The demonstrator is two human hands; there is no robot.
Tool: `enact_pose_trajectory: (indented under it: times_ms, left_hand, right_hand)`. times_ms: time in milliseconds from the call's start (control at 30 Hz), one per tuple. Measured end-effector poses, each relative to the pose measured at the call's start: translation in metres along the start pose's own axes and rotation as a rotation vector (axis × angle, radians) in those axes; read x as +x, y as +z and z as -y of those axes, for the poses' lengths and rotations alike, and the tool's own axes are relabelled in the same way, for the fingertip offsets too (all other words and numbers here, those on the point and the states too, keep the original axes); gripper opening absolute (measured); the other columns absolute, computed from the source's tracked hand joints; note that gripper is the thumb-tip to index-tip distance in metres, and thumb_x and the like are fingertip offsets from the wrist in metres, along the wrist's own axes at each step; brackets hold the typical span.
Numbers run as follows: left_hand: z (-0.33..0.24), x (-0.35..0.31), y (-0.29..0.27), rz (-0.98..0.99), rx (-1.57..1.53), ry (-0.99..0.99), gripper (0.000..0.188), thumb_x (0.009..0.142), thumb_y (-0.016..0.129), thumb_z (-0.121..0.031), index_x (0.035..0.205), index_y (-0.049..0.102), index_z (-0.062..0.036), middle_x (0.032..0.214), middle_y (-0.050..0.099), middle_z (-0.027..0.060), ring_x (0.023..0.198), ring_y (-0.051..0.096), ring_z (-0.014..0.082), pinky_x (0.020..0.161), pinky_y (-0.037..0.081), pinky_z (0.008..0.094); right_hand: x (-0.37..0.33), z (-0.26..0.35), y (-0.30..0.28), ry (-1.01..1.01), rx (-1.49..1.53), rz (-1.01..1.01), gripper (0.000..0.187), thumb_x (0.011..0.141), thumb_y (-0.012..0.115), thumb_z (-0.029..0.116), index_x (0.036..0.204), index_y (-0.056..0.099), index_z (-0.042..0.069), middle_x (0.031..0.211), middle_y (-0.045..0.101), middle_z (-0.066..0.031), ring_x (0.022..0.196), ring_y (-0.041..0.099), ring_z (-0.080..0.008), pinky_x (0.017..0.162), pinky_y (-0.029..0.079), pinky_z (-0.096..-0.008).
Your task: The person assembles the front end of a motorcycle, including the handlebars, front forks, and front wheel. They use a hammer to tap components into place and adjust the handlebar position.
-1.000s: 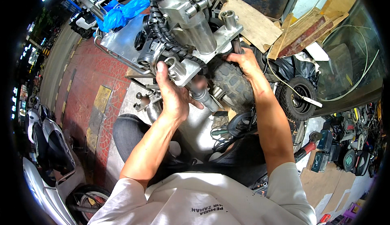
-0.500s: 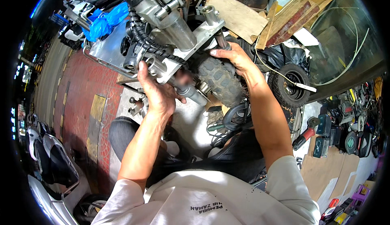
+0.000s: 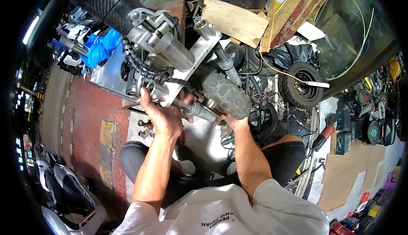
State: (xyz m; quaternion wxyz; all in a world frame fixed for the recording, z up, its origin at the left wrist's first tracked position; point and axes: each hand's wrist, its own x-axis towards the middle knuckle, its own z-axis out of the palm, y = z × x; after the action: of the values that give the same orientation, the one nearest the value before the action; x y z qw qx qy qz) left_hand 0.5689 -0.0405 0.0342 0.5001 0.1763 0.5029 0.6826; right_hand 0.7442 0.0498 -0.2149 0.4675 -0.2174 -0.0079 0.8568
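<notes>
A scooter front end with a thick carbon-patterned stem (image 3: 100,5), a silver fork crown (image 3: 187,75) and a knobby black tyre (image 3: 225,92) leans before me. My left hand (image 3: 165,118) is closed round the near fork leg (image 3: 199,111) just below the crown. Its thumb points up by the clamp, and its fingers pass partly behind the leg. At the tyre's lower end, my right hand (image 3: 236,122) grips the wheel from beneath; its fingertips are mostly hidden. The far fork leg (image 3: 229,67) stands apart from the tyre, with no hand on it. A black ribbed cable sleeve (image 3: 146,67) hangs along the stem.
A spare wheel (image 3: 301,86) lies at the right beside a black bag (image 3: 293,56). Wood boards (image 3: 233,20) lean at the back. A red-handled power tool (image 3: 325,135) and several cases lie right. A blue bag (image 3: 102,46) and a parked scooter (image 3: 68,188) are left.
My right hand has let go of the far fork leg and moved down and nearer to the tyre's lower end. My left hand stays on the near fork leg.
</notes>
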Motion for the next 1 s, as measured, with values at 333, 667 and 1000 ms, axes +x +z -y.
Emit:
enact_pose_trajectory:
  times_ms: [333,667,1000]
  left_hand:
    - [-0.004,0.004,0.0,0.074,-0.006,-0.035,0.102,0.077,0.036,-0.099,0.119,0.063,-0.0103,0.098,0.063,0.0096,0.093,0.071,0.0384,0.05,0.048,0.0543]
    - [-0.006,0.007,0.004,0.121,-0.037,0.019,0.104,0.082,0.032,-0.095,0.122,0.062,-0.0032,0.09,0.064,0.0134,0.092,0.069,0.0395,0.049,0.054,0.0476]
    - [-0.006,0.007,0.003,0.076,0.03,0.039,0.107,0.08,0.035,-0.095,0.125,0.061,-0.0017,0.093,0.067,0.015,0.095,0.068,0.0411,0.089,0.051,0.0541]
  right_hand:
    - [0.069,-0.047,-0.079,-0.666,-0.897,0.105,0.058,0.096,0.051,0.047,0.145,0.056,0.017,0.145,0.056,-0.0095,0.136,0.049,-0.029,0.116,0.035,-0.0509]
    - [0.061,-0.042,-0.068,-0.722,-0.66,0.131,0.053,0.105,0.041,0.05,0.137,0.061,0.014,0.142,0.062,-0.0089,0.132,0.054,-0.0318,0.115,0.041,-0.0497]
    - [0.049,-0.033,-0.056,-0.341,0.126,0.206,0.054,0.1,0.049,0.055,0.127,0.069,0.012,0.13,0.07,-0.0102,0.122,0.062,-0.0338,0.108,0.047,-0.0511]
